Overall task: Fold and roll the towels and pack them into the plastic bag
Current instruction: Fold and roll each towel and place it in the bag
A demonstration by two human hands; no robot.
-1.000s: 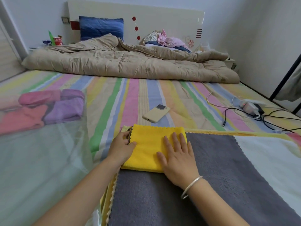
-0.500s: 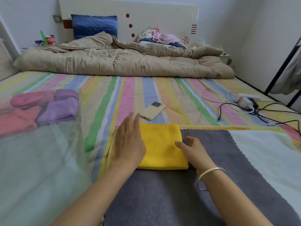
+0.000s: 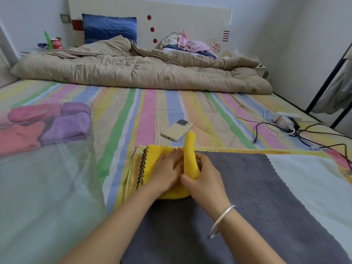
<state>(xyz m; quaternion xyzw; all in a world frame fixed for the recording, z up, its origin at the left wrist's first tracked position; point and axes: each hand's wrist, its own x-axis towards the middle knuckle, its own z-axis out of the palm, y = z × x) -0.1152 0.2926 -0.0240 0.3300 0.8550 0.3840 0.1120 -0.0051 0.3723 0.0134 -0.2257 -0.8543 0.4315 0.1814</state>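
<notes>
Nearest, grey towel [image 3: 247, 210]: spread flat across the lower middle of the frame, its zigzag edge peeking out at the left from under the yellow one.
White towel [image 3: 316, 187]: flat at the lower right, its edge meeting the grey one.
Bracelet [image 3: 221, 220]: a silver bangle on the right wrist.
Right hand [image 3: 205, 178]: fingers and thumb curled round the right-hand edge of the yellow towel, holding it up as a soft roll.
Left hand [image 3: 165, 174]: laid flat with straight fingers, pressing the flat part of the yellow towel; its fingers lie right against the roll, and the two hands are close together, side by side.
Yellow towel [image 3: 154, 155]: folded, lying on the far left corner of the grey towel, in the centre of the frame; its right edge stands up, and the tip of that roll points away toward the phone.
Plastic bag [image 3: 47, 187]: clear film spread over the left of the frame.
Rolled towels [image 3: 64, 126]: pink, red and purple, bunched together at mid left, showing through the film.
Phone [image 3: 177, 129]: face down on the striped sheet [image 3: 146, 111], just beyond the yellow roll.
Power strip [image 3: 283, 120]: at mid right, with black and white cables trailing.
Quilt [image 3: 142, 71]: beige, heaped across the upper frame.
Blue pillow [image 3: 110, 27]: against the headboard [image 3: 190, 18], upper left.
</notes>
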